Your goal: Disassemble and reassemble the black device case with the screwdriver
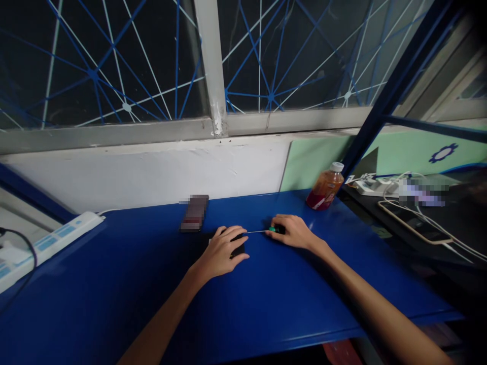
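Glossy blue covers the broad, flat counter [289, 314], and two bare forearms reach across it from the near side. Palm down, the left hand [222, 248] lies over a small black object [239, 248]; its fingers are slightly apart, the thumb set off from them, and I cannot tell whether they grip it. Beside it, the right hand [292, 230] has its fingers clamped on a slim tool with a green-and-black handle [272, 229], whose thin metal shaft [257, 232] points left, ending close to the left fingertips; whether it touches them is unclear. At the left side, a long white power strip with pale blue panels [57, 241] slants along the counter. Just beyond the left hand lies a dark rectangular slab [196, 213], partly blurred. Farther back on the right stands a white-capped, amber and dark red bottle [325, 187]; past it, on a darker surface, rest a black phone in a pale case [414, 222] and white cables [458, 243]. Behind come a white wall panel [171, 175] and a pale green board [308, 159], then dark window panes [152, 56] crossed by blue and white lines.
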Motion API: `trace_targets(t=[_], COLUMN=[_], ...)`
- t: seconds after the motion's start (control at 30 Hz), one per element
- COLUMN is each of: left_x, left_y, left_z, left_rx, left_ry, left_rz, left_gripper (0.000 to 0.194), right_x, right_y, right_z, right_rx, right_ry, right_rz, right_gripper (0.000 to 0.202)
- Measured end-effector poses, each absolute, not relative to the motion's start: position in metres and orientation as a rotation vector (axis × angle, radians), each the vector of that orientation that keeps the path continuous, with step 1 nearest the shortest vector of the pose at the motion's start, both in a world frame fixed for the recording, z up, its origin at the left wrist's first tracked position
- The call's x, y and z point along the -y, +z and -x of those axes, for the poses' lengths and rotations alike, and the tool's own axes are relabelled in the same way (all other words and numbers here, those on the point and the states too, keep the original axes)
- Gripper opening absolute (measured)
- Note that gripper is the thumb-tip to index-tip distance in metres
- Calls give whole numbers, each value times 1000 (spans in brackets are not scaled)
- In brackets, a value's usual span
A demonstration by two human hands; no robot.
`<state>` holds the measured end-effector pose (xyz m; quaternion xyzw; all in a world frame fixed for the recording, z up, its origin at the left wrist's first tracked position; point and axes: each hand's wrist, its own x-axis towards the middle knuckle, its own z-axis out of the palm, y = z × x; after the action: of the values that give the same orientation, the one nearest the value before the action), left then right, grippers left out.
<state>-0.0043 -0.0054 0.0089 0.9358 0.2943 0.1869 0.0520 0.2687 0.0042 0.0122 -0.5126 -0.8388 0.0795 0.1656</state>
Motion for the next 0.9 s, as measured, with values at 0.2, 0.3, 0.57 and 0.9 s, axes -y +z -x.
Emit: trace_targets(t=[0.2,0.3,0.57,0.9], left_x=[6,6,8,-2], left_y=[6,6,11,2], left_z=[4,3,0,10], left_rx=[-915,-933,-898,-1094], left_ry=[588,566,519,612], left_rz=[-2844,-2835,-2820,-2786], left_gripper=[41,43,53,62], right_x=[-7,-9,-12,-6], right_y=[10,15,29,30], right_z=[-274,-280,-298,-288], right_rx=[2395,2367,2229,2352], right_ry=[219,207,183,390], right_rz=[1471,1477,1528,1513], right_gripper=[33,34,37,46])
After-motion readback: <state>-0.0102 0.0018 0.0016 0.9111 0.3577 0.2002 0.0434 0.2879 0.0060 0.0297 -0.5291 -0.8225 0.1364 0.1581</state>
